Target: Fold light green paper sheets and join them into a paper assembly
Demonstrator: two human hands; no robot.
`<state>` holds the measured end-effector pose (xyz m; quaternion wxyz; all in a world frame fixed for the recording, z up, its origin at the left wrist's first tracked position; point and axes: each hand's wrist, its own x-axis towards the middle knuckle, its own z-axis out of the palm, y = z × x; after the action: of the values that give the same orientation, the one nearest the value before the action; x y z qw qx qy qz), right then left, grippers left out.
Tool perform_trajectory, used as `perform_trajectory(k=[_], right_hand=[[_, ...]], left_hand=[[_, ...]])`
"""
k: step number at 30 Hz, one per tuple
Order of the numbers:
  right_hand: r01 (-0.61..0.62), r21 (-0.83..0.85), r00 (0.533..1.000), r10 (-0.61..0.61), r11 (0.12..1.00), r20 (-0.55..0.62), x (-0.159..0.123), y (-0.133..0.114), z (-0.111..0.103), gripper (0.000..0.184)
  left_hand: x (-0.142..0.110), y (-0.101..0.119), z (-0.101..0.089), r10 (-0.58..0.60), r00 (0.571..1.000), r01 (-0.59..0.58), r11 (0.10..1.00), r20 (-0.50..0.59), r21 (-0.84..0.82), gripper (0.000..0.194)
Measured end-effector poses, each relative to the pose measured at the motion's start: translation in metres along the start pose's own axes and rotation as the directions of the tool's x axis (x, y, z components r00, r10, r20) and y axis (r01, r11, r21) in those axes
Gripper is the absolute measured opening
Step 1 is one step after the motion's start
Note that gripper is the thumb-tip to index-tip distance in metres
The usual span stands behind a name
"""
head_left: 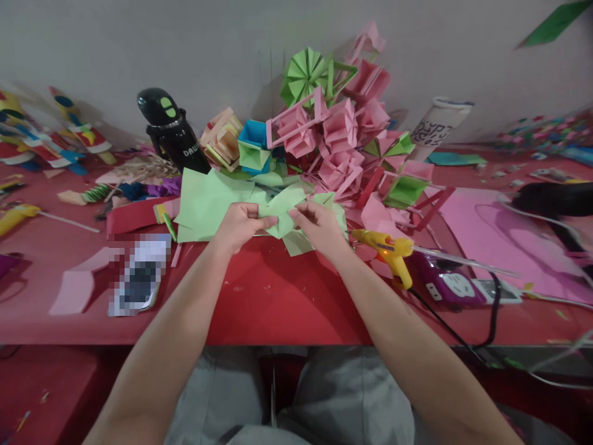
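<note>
Bottle [172, 133], far left on the bench [269, 296]. Green sheets [208, 204] beside it. Left hand [238, 225] pinched the left edge of a green paper [282, 213], near centre; right hand [319, 228] pinched its right edge. Step judged: mid-fold. Next move would call for aligned corners and a firm crease. Glue gun [391, 250], right.

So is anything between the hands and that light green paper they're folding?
No, nothing visible is in the way. Both the left hand and the right hand already pinch the light green paper piece directly, above the red table. The yellow glue gun lies off to the right, apart from the hands.
</note>
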<state>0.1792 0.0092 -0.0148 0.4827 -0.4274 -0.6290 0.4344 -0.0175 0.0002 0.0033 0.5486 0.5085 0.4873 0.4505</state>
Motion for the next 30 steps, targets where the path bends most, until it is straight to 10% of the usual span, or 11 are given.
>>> perform_trajectory(k=[13,30], right_hand=[[0.015,0.069,0.995,-0.008,0.998,-0.097,0.003,0.006,-0.003,0.027],[0.148,-0.163,0.970,-0.175,0.976,-0.167,0.003,0.002,-0.006,0.022]], left_hand=[[-0.003,0.001,0.007,-0.050,0.999,0.049,0.996,0.009,0.072,0.046],[-0.002,-0.003,0.009,0.320,0.946,-0.319,0.899,0.048,0.301,0.028]])
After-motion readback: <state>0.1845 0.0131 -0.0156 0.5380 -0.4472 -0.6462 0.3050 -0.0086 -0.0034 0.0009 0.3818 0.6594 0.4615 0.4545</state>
